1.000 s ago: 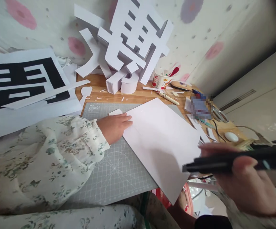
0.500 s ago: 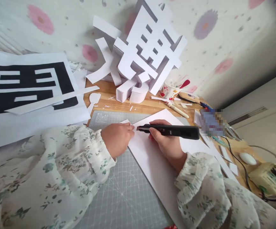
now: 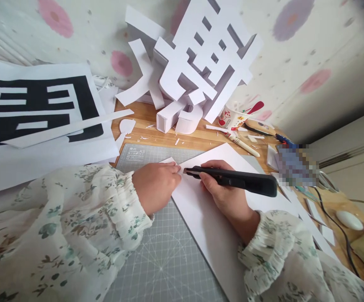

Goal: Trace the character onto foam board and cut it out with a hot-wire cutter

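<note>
A large white sheet of board (image 3: 213,226) lies slantwise over a grey cutting mat (image 3: 166,260). My left hand (image 3: 156,184) rests on the sheet's upper left corner with its fingers together, pressing it flat. My right hand (image 3: 225,193) is wrapped round a black utility knife (image 3: 235,179), whose tip touches the sheet just beside my left fingertips. A small white offcut (image 3: 168,160) lies on the mat just above my left hand.
A big white cut-out character (image 3: 197,71) leans on the wall at the back. A black-and-white printed sheet (image 3: 40,109) lies left. A paper cup (image 3: 230,118), a brush (image 3: 244,146), white scraps, cables and a white mouse (image 3: 349,219) crowd the wooden table's right side.
My right hand came in from the lower right with the knife and set its tip at the sheet's upper left corner. My left hand stayed on the sheet.
</note>
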`<state>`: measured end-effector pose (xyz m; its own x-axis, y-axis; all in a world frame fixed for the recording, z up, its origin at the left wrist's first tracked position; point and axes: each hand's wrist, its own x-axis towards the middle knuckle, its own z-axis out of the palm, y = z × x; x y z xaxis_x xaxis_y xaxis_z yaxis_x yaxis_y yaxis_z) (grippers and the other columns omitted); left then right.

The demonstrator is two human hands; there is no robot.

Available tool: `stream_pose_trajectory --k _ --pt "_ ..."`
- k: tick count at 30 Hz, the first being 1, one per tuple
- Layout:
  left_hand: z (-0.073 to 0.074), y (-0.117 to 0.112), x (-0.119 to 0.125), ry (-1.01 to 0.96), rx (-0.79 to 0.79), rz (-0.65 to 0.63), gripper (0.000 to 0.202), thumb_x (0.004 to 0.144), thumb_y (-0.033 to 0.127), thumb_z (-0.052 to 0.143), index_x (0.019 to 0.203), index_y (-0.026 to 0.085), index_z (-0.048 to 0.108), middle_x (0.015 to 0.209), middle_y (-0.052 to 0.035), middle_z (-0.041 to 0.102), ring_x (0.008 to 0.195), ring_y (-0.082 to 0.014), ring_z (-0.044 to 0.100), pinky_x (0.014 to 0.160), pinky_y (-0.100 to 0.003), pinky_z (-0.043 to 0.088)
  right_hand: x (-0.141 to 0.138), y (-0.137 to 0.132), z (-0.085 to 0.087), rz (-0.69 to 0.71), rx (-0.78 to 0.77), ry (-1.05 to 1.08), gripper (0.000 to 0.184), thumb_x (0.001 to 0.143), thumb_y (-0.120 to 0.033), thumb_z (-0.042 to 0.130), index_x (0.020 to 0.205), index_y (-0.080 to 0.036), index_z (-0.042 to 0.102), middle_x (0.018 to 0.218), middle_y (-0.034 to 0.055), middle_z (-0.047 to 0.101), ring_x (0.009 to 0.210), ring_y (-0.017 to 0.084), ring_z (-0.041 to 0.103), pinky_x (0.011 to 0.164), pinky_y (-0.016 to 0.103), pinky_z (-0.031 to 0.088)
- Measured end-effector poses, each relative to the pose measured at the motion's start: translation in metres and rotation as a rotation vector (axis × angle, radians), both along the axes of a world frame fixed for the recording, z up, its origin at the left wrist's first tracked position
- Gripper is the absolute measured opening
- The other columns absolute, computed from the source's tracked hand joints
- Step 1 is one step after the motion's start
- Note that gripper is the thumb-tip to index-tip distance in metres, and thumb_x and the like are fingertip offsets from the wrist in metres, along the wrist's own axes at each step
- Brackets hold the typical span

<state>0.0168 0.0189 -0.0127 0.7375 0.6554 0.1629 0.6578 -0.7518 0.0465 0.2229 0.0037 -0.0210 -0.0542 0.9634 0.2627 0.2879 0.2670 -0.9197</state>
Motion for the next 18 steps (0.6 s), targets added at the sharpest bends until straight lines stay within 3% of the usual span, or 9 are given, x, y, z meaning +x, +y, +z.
stream_pose_trajectory --k 13,18 --pt "0.001 -0.001 -0.001 0.023 -0.018 0.011 0.034 0.088 0.002 0.046 0.110 0.014 0.069 0.128 -0.0110 0.068 0.124 -0.0214 0.061 0.112 -0.036 0.043 0.010 -0.013 -0.002 -0.013 0.095 -0.196 0.014 0.085 -0.031 0.069 0.096 -0.023 0.066 0.082 0.0008 0.072 0.067 0.015 0.065 0.063 0.028 0.052" --pt "0.007 -0.001 -0.002 0.058 -0.035 0.022 0.028 0.088 0.004 0.049 0.103 0.016 0.069 0.122 -0.0107 0.070 0.120 -0.0235 0.063 0.102 -0.035 0.050 0.012 -0.029 0.006 -0.051 0.119 -0.287 0.013 0.082 -0.027 0.070 0.094 -0.024 0.065 0.073 -0.0016 0.072 0.058 0.014 0.064 0.056 0.025 0.051"
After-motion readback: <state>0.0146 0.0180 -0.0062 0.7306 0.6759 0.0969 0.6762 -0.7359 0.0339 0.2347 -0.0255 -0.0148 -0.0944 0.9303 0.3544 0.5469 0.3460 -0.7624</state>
